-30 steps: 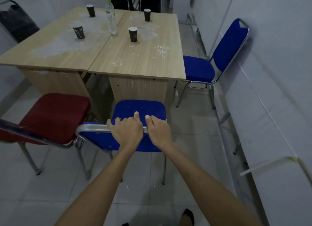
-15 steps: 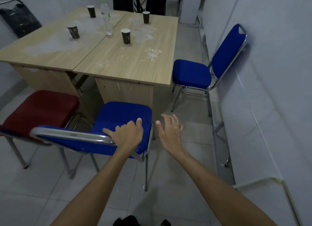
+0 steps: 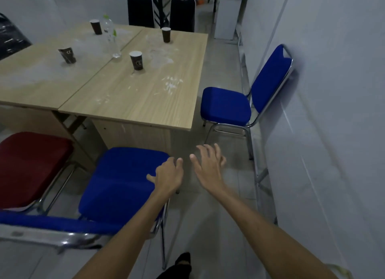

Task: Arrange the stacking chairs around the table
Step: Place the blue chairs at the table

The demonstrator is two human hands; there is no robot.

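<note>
The near blue chair stands at the near end of the table, its seat facing the table's end panel and its chrome-edged backrest low in the view, closest to the camera. The left hand hangs over the right edge of that seat, fingers loosely bent and gripping nothing; whether it touches the cushion cannot be told. The right hand is out in the air just right of the seat, over the floor, fingers spread and relaxed, holding nothing, so the chair lies below and left of both hands. A red chair sits just left of the blue one, also at the table's near end. A second blue chair stands at the table's right side, its back touching the wall. Two black chairs stand at the table's far end. On the table are four dark paper cups and a clear bottle.
</note>
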